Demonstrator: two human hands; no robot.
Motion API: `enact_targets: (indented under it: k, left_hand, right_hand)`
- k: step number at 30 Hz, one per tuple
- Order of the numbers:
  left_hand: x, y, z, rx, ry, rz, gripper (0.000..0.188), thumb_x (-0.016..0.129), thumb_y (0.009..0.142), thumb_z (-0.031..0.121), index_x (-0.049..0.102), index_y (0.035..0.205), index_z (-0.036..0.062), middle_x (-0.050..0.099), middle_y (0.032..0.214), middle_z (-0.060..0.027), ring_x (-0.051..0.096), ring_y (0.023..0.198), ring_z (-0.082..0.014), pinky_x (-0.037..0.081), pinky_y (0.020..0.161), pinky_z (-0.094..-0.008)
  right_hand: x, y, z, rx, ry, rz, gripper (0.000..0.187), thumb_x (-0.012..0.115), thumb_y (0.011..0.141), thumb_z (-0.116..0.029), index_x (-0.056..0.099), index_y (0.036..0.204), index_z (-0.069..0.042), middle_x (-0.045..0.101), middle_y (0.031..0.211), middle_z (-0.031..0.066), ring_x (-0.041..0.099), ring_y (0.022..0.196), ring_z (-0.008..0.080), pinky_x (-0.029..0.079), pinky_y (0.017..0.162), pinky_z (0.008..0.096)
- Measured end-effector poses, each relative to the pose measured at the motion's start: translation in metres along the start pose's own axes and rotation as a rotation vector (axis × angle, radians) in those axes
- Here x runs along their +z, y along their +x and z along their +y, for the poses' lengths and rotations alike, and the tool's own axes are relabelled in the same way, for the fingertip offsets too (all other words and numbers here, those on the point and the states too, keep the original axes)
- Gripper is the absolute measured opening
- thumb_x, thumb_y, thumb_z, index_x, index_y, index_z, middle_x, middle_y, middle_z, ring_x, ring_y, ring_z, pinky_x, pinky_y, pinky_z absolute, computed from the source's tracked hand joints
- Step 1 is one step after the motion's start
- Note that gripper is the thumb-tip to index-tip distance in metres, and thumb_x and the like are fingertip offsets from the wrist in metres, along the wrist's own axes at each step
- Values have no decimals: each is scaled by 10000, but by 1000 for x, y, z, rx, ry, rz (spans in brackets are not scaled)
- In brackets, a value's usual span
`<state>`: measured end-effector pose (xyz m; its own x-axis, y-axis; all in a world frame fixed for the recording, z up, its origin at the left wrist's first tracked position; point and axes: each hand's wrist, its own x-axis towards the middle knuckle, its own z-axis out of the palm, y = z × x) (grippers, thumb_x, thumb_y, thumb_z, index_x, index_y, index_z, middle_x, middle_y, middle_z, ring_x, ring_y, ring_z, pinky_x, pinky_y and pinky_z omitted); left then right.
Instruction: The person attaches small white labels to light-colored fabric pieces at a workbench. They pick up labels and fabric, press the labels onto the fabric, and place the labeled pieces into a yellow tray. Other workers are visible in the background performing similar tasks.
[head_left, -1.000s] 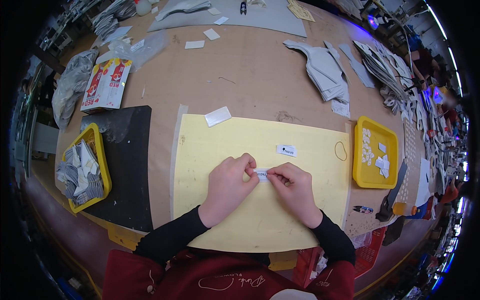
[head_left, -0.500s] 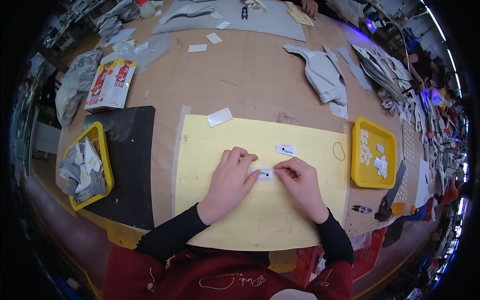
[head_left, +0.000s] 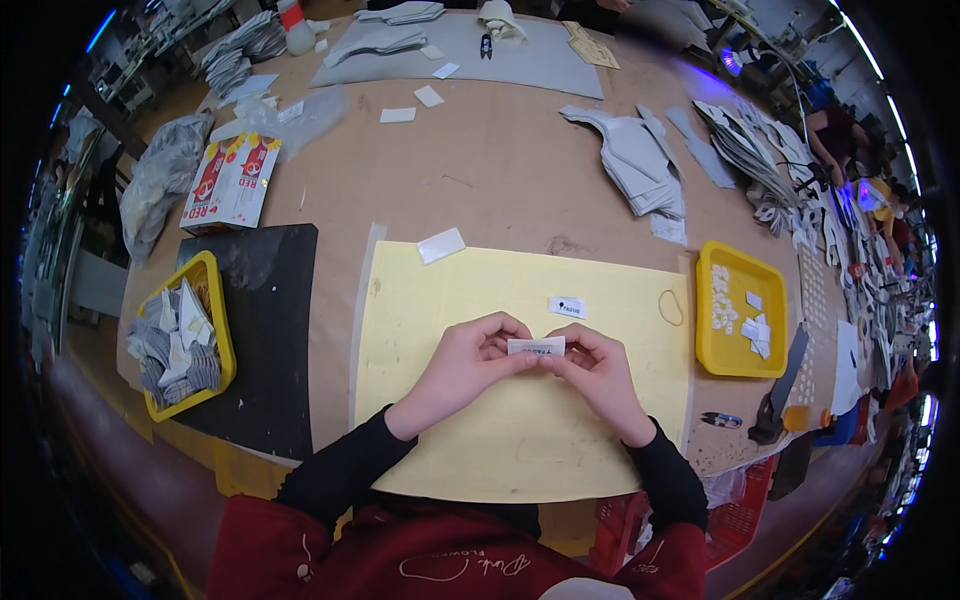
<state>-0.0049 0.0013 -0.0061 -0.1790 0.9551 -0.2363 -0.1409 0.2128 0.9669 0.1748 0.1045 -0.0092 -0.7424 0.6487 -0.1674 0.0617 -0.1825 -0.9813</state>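
Between my two hands, above the yellow sheet [head_left: 450,440], a small white label [head_left: 536,346] with dark print is pinched at both ends. My left hand [head_left: 470,355] grips its left end with thumb and fingers. On its right end, my right hand [head_left: 596,372] closes in the same way. A second white printed label [head_left: 566,305] lies flat on the sheet just beyond my fingers. Near the sheet's far left edge rests a blank white rectangular piece [head_left: 441,246]. A thin rubber band [head_left: 671,308] lies toward the sheet's right side.
At right, a yellow tray [head_left: 707,345] holds small white pieces; thread snips [head_left: 721,420] lie below it. At left, another yellow tray [head_left: 225,372] full of grey and white scraps sits on a black mat [head_left: 285,400]. Stacked grey cut pieces [head_left: 632,160] and a printed box [head_left: 232,182] stand farther off.
The label that lay on the sheet is now lifted and held by both hands, which have come closer together. My left fingers have curled in. The view has shifted slightly.
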Motion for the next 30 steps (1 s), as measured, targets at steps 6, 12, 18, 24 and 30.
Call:
enact_targets:
  k: [6, 12, 18, 24, 30]
  left_hand:
    - [3, -5, 1, 50, 38, 70, 146, 723, 897, 37, 715, 1010, -54, 719, 875, -73, 671, 792, -81, 545, 741, -208]
    - [2, -4, -3, 39, 8, 99, 164, 714, 910, 53, 736, 1027, -60, 730, 845, -79, 669, 751, -92, 550, 708, -218]
    - [-3, -3, 0, 65, -129, -35, 275, 577, 1003, 88, 661, 1202, -81, 724, 1033, -115, 692, 873, -133, 569, 833, -249]
    - [1, 0, -8, 12, -289, -5, 308, 547, 1022, 84, 602, 1268, -94, 680, 1156, -141, 686, 1008, -171, 573, 924, -265]
    - [2, -2, -14, -21, -360, -20, 277, 600, 997, 81, 624, 1203, -103, 685, 1107, -133, 690, 994, -170, 577, 913, -256]
  right_hand:
    - [-2, -6, -5, -40, -130, 33, 110, 697, 922, -46, 716, 905, 61, 684, 802, 65, 619, 679, 94, 501, 610, 221]
    - [0, -9, -1, -18, 14, 76, 140, 660, 936, -30, 713, 880, 87, 675, 752, 87, 626, 631, 126, 498, 586, 243]
    - [-6, -3, -2, -31, 79, 96, 150, 649, 942, -19, 690, 1046, 82, 692, 856, 91, 646, 732, 133, 527, 699, 252]
    - [4, -1, -2, -733, -826, 395, 325, 742, 809, 50, 707, 1120, -39, 620, 1106, 112, 609, 988, 196, 514, 819, 278]
    - [11, -5, 0, -743, -788, 269, 289, 740, 810, 43, 715, 1090, -24, 683, 1030, 126, 690, 898, 264, 566, 771, 326]
